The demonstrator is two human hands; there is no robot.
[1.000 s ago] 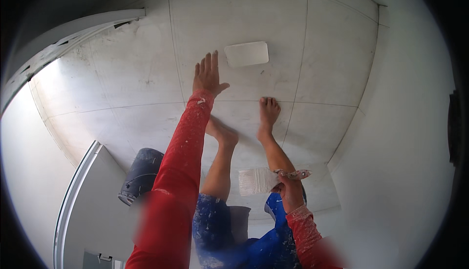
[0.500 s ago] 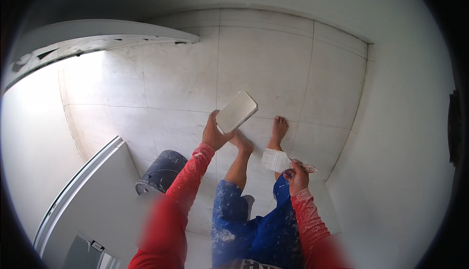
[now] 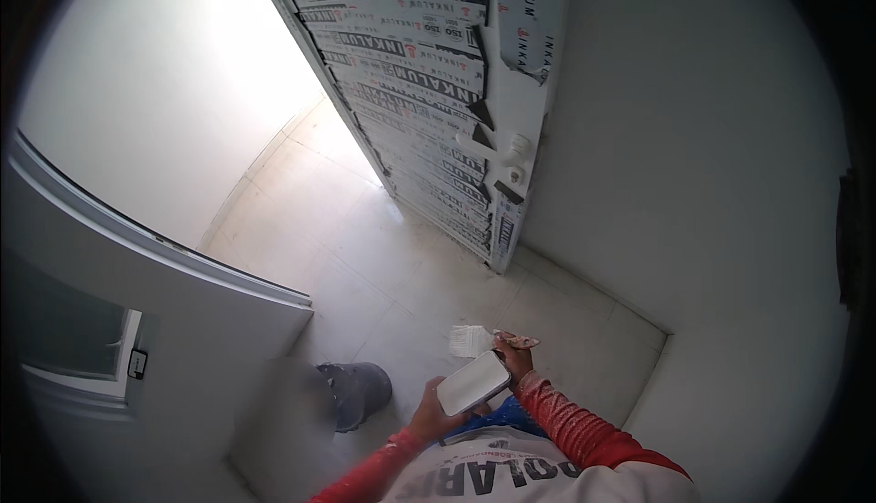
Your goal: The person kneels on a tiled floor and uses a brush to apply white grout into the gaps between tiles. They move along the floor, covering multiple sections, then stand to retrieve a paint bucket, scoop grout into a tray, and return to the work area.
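Observation:
My left hand [image 3: 432, 412] grips a white, rounded rectangular object with a flat face [image 3: 473, 384], held tilted in front of my body. In my right hand [image 3: 516, 362] is a wide paintbrush [image 3: 470, 340] with white bristles and a paint-smeared handle, just above that object; this hand is close against the object's upper end, though I cannot tell whether it grips it too. Both red sleeves and my white printed shirt show below. A dark grey bucket [image 3: 363, 395] stands on the floor to the left of my hands.
An open door [image 3: 401, 74] covered in printed protective film, with a white handle [image 3: 484, 145], stands ahead. Left of it, bright light falls on pale tiles [image 3: 310, 229], and some foliage shows. A low-left wall holds a window [image 3: 73, 330]; plain walls [image 3: 693, 183] enclose the right side.
My left hand took the white object off the floor and brought it right, beside the brush. My view has swung from the floor and my bare feet to the open door.

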